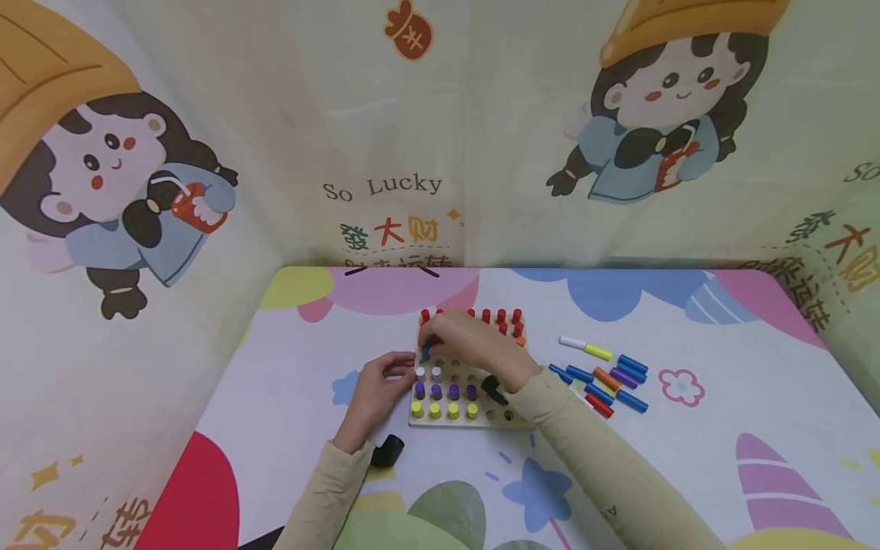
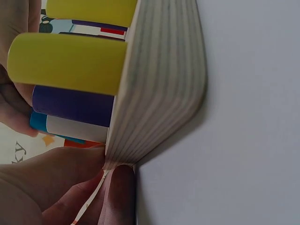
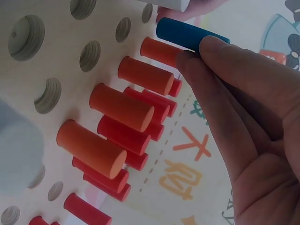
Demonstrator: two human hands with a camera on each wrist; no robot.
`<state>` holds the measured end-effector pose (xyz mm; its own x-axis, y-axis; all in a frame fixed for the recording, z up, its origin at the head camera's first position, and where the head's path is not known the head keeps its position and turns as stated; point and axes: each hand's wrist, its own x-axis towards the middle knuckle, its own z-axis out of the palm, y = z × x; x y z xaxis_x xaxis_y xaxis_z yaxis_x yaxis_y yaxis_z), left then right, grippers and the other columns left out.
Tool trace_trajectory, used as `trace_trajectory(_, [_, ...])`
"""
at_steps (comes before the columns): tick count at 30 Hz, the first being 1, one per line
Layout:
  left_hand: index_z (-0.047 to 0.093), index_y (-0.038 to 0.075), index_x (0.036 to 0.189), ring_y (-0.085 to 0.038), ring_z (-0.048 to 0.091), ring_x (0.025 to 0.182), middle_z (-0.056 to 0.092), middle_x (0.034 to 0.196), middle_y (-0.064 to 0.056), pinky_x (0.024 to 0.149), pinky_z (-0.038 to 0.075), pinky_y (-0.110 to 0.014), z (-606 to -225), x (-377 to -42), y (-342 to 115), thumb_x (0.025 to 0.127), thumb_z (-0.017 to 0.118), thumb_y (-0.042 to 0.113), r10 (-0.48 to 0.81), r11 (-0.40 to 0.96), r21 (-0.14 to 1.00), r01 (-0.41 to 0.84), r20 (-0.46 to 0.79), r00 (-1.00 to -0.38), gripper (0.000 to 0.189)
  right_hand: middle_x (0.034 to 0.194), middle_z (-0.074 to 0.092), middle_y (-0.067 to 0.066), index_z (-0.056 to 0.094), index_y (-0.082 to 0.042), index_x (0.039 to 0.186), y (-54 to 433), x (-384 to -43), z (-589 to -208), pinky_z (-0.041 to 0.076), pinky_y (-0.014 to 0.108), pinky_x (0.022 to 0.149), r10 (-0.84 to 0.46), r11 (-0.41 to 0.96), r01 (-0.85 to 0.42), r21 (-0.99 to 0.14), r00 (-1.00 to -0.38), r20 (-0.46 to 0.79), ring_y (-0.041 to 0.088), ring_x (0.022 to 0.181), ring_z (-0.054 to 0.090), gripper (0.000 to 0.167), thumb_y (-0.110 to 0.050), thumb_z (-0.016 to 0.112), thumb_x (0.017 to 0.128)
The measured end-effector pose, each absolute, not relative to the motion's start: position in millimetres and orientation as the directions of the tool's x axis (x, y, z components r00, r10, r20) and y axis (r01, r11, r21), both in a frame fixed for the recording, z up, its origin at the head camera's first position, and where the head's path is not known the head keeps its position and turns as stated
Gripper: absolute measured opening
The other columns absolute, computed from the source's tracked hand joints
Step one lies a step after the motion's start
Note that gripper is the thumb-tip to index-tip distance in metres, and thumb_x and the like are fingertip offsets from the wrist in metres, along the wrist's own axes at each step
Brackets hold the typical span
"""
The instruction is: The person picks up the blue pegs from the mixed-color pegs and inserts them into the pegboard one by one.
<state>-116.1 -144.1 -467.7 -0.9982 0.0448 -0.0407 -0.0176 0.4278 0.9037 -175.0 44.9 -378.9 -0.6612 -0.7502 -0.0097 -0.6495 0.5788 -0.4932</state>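
A wooden pegboard [image 1: 474, 422] lies on the table with rows of round pegs standing in its holes. My right hand [image 1: 464, 336] reaches over its left part and pinches a blue peg [image 3: 187, 33] between thumb and fingers. The peg's lower end is close over the board, beside the row of orange pegs [image 3: 119, 107]. At the board's left edge, my left hand [image 1: 378, 389] grips the side, its thumb [image 2: 70, 164] against the edge. White pegs [image 1: 436, 373], purple pegs [image 1: 436, 392] and yellow pegs [image 1: 435, 410] fill holes nearer me. Red pegs [image 1: 502, 314] stand along the back.
To the right of the board lie loose pegs in several colours, among them a yellow peg [image 1: 598, 352], a red peg [image 1: 599, 406] and a blue peg [image 1: 632, 402]. A patterned cloth backdrop [image 1: 509, 214] rises behind the table.
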Motion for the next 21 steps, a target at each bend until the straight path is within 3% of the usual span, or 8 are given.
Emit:
trace_trajectory(7, [0.069,0.002,0.117,-0.021,0.07,0.095,0.073,0.108,-0.011,0.078,0.056,-0.023,-467.1,-116.5,-145.8,0.09,0.07,0.006,0.049,0.419,0.908,-0.008,-0.032,-0.998,0.027,0.099,0.075,0.003,0.077,-0.008,0.106,38.1,-177.8,-382.8,0.056,0.028,0.089,-0.747,0.598,-0.637,-0.486,-0.663,-0.051,0.013,0.089,0.065,0.018,-0.011,0.074,0.088])
trace_trajectory(21, [0.07,0.004,0.117,-0.021,0.07,0.096,0.073,0.108,-0.011,0.083,0.058,-0.034,-469.2,-117.6,-146.9,0.09,0.07,0.004,0.055,0.415,0.91,-0.008,-0.034,-0.998,0.028,0.096,0.075,0.001,0.077,-0.008,0.102,35.5,-181.7,-388.2,0.056,0.024,0.083,-0.768,0.572,-0.658,-0.49,-0.639,-0.037,0.011,0.084,0.065,0.014,-0.011,0.073,0.089])
